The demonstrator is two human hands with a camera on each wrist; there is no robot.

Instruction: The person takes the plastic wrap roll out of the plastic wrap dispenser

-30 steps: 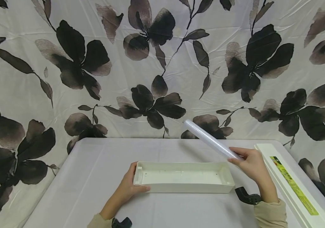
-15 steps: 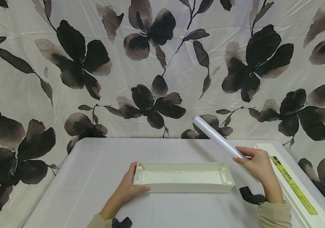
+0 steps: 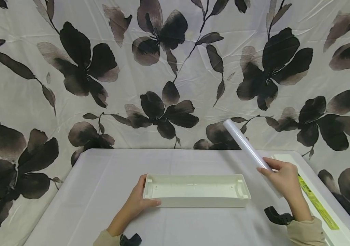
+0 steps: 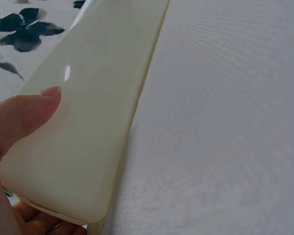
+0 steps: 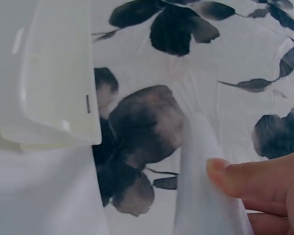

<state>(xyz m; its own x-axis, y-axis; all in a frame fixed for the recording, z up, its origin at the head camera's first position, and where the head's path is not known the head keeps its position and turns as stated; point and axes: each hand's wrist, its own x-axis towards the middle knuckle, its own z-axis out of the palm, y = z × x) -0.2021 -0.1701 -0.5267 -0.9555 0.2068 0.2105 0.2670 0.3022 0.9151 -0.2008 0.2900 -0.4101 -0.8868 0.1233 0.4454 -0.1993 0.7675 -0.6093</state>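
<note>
A long, open cream plastic box [image 3: 197,202] stands on the white table, its hollow side facing up. My left hand [image 3: 139,196] grips the box's left end, thumb on the front wall and fingers around the end; the left wrist view shows the thumb [image 4: 27,115] flat against that wall. To the right of the box, my right hand [image 3: 282,176] holds a roll of clear plastic film [image 3: 248,145] near its lower end. The roll tilts, its far end raised up and to the left. In the right wrist view, the thumb [image 5: 235,176] presses the roll's side.
A long white lid-like piece [image 3: 285,159] with a yellow-green label [image 3: 317,203] lies along the table's right edge, partly behind the right arm. A floral-printed cloth [image 3: 162,75] hangs behind the white table [image 3: 116,164].
My right hand has moved to the right, carrying the roll of plastic film away from the box, and the roll now stands steeper. My left hand keeps its grip on the box.
</note>
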